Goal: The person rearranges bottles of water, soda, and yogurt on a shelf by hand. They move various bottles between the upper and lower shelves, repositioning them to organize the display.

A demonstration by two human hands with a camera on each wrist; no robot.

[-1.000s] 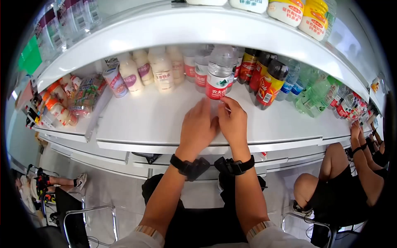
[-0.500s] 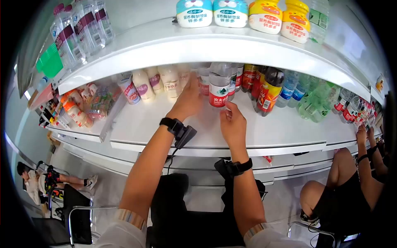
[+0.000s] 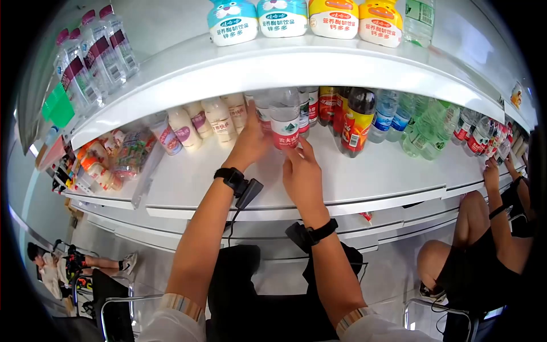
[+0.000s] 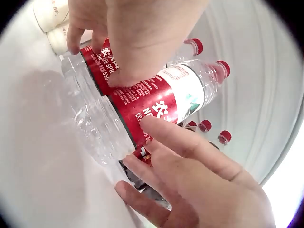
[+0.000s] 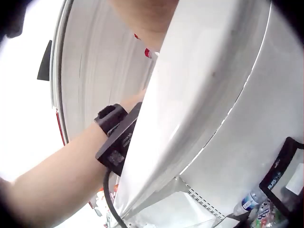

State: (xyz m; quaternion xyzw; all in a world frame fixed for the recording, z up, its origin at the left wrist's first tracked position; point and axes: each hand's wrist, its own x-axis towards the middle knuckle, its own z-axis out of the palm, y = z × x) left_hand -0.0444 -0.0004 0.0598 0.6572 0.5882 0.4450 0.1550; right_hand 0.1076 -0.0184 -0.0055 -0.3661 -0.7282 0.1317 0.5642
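Two clear water bottles with red labels stand side by side on the shelf. The left hand reaches in at the left one; in the left wrist view its thumb and fingers curl round that bottle's red label. Straight fingers of the right hand touch the lower label of the front bottle, seen also in the left wrist view above the right hand. The right wrist view shows only part of the right hand at the top.
White milk bottles stand to the left, a dark cola bottle and green bottles to the right. An upper shelf edge overhangs the hands. Another person's arms reach in at far right.
From beside the right hand, the left hand has moved left and up to the left bottle. The right hand stays near the front bottle, its fingers now on the label. The head view has shifted.
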